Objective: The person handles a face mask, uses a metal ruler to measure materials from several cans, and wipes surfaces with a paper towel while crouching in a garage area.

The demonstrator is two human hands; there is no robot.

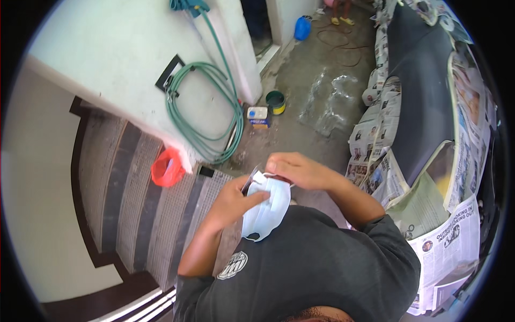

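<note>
In front of my chest, my left hand (234, 199) is closed around the edge of a pale blue face mask (271, 206), its thumb lying across the folds. A thin grey flat-edged piece (251, 180) sticks up by its fingers; its kind I cannot make out. My right hand (298, 169) is bent over the mask's upper edge, fingers curled. Under those fingers a dark red thing (278, 177) shows in part, with a pale loop like an ear strap beside it. What the right fingers grip is mostly hidden.
Newspaper (445, 252) covers parts around a dark vehicle panel (421, 80) on the right. Steps (155, 214) and a red plastic bag (168, 167) are at left. A green hose (177, 107) hangs on the wall, near a can (276, 102) and a white-and-blue container (258, 116). Another person's feet (342, 21) stand far back.
</note>
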